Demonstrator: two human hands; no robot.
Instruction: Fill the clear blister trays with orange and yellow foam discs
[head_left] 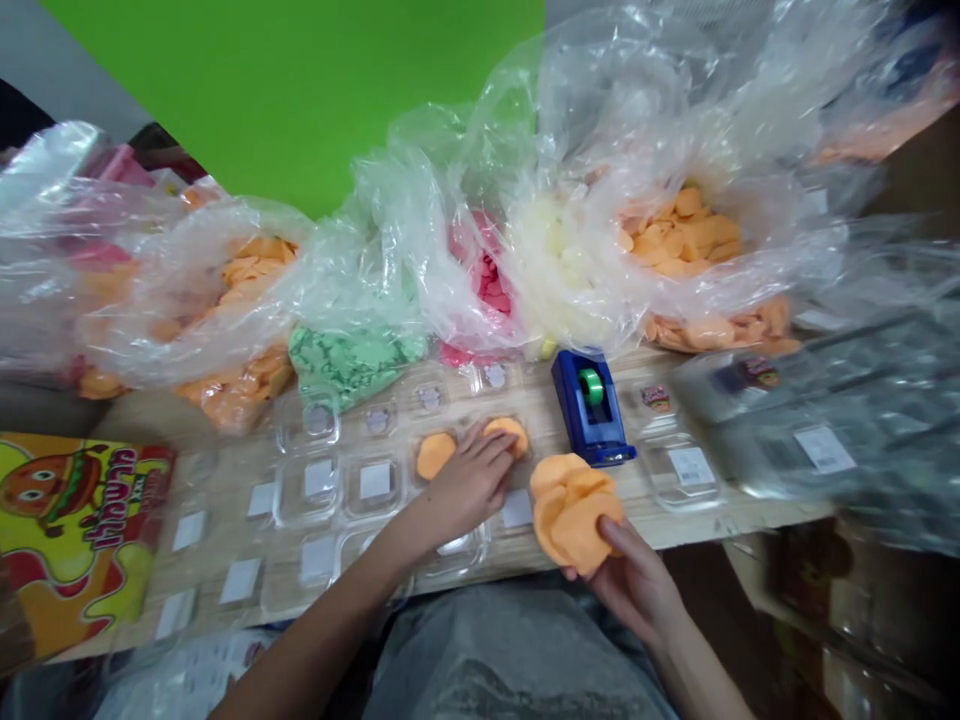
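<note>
My left hand (480,470) reaches over the clear containers, its fingers bent down on a soft orange disc (508,432) in one of them. The fingers partly cover that disc. Just left of it, another orange disc (436,456) lies in a neighbouring container. Near the table's front edge, my right hand (626,570) grips a loose, overlapping bunch of orange discs (574,510), thumb on top. Several open clear plastic containers (309,490), some with white labels, stand in rows to the left of my hands.
A blue tape dispenser (596,415) with green tape stands right of my left hand. Behind are clear bags of orange (682,235), green (352,360) and pink pieces (491,275). Stacked clear containers (832,420) are at right, a burger-printed box (82,530) at left.
</note>
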